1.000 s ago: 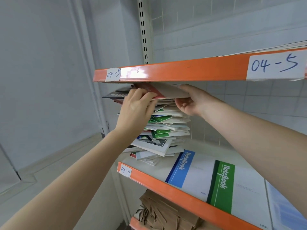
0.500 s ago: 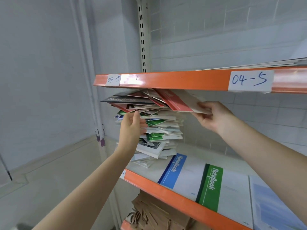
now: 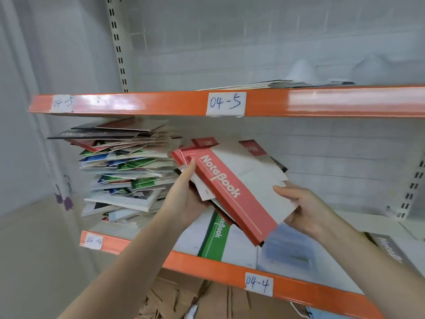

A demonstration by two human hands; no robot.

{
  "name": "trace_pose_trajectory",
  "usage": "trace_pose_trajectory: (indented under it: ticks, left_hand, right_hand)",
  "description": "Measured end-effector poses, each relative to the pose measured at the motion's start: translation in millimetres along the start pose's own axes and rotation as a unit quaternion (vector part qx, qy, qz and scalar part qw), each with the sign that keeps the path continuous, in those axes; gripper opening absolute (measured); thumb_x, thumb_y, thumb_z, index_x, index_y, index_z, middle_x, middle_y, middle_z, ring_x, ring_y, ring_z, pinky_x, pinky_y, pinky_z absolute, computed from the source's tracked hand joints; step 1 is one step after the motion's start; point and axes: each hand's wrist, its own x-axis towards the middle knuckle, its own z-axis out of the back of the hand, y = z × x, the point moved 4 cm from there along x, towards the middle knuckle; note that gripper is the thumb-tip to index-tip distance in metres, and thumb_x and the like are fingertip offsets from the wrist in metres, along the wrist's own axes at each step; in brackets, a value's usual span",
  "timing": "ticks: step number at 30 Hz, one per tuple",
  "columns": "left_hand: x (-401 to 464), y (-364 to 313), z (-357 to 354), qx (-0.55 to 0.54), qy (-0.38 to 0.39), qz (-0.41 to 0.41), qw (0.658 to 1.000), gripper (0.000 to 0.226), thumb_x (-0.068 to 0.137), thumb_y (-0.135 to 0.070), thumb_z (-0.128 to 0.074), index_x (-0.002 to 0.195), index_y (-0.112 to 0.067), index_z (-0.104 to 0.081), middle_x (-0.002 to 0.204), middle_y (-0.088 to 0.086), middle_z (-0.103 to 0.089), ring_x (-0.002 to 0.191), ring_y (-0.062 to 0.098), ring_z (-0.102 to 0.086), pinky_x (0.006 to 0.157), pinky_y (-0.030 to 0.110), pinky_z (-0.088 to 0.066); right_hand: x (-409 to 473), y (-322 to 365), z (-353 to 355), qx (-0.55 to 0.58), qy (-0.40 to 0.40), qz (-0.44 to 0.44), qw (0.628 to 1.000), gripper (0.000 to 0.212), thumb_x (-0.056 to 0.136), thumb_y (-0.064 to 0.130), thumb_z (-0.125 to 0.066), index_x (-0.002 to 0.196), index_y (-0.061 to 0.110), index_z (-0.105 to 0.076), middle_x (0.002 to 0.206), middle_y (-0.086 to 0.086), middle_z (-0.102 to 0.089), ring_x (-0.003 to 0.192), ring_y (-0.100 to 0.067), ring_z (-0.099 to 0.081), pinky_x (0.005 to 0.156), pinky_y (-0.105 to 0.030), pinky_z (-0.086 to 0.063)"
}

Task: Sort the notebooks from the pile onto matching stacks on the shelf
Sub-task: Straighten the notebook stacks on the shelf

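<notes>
Both hands have pulled several red notebooks off the pile and hold them above the shelf; left hand and right hand each grip an edge. Under them lies a green notebook; far left leans the mixed pile.

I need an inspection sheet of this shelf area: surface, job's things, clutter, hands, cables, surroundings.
Surface: shelf 04-4, orange front edge, white board.
Job's things: mixed notebook pile at the left, uneven; red notebooks held above the shelf; green notebook stack lying flat below them.
Clutter: brown paper bags on the level below; flat items on shelf 04-5.
Hands: left hand and right hand both grip the red notebooks.
Cables: nothing seen.
Surroundings: white tiled wall, slotted upright.
</notes>
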Motion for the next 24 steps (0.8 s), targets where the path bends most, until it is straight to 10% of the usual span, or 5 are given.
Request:
trace_pose_trajectory:
  ticks: [7,15,24]
  left_hand:
    - [-6.2,115.1,-56.5,0.036,0.027,0.114,0.992,0.024,0.094,-0.025,-0.054,0.108,-0.010,-0.065,0.103,0.009,-0.073,0.090,0.022,-0.072,0.079,0.039,-0.051]
    - [-6.3,244.8,-124.9,-0.027,0.091,0.210,0.973,0.047,0.080,-0.036,-0.066,0.119,-0.010,-0.062,0.117,0.015,-0.067,0.106,0.033,-0.065,0.077,0.050,-0.056]
    - [2.5,316.9,-190.3,-0.029,0.055,0.210,0.976,0.029,0.087,-0.014,-0.059,0.115,-0.014,-0.063,0.111,0.017,-0.069,0.107,0.039,-0.062,0.097,0.061,-0.042]
  right_hand:
    - [-64.6,-9.7,114.5,-0.144,-0.153,-0.001,0.978,0.031,0.091,0.015,-0.061,0.120,0.006,-0.057,0.108,-0.011,-0.071,0.095,-0.021,-0.068,0.071,-0.029,-0.057]
    - [-142.0,17.3,228.2,-0.157,-0.329,0.023,0.931,0.015,0.091,0.014,-0.061,0.081,0.008,-0.052,0.088,-0.012,-0.066,0.077,-0.024,-0.065,0.063,-0.032,-0.051]
    - [-194.1,62.2,320.0,-0.507,-0.388,0.044,0.768,0.030,0.096,0.021,-0.048,0.067,0.017,-0.051,0.069,0.005,-0.052,0.065,-0.012,-0.048,0.055,-0.023,-0.033]
